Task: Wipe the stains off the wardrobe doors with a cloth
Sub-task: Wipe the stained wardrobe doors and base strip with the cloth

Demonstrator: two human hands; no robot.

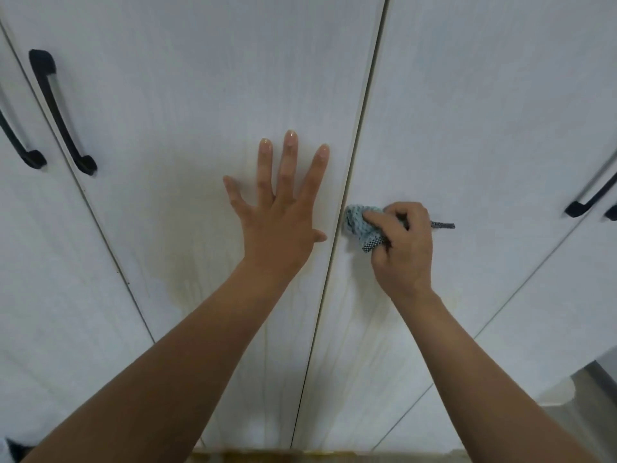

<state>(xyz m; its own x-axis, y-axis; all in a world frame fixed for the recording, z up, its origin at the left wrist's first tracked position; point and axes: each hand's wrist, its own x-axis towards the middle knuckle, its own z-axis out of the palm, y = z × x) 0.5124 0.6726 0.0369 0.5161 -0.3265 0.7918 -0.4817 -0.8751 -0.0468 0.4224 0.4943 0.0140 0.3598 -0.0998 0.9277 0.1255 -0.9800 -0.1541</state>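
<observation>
Door seam [362, 128]: runs just right of the left hand's [280, 212] index fingertip and thumb tip, just left of the cloth [359, 223]. Plain white panel lies above all the fingertips on both the left door [200, 78] and the right door [484, 78]. A black handle [61, 111] sits well left of the little finger; a second black handle [589, 197] sits well right of the right hand's [405, 243] knuckles.

Yellowish run marks [182, 289] start below the left palm and trail down; fainter streaks lie under the right wrist.

Left hand: flat on the left door, fingers straight and spread, pointing up, thumb out toward the seam, holding nothing. Forearm rises from lower left.

Right hand: fingers curled tight around the bunched pale-blue cloth, pressing it on the right door, beside the seam. The wad juts left of the fingertips; a checked strip pokes out right of the knuckles.
</observation>
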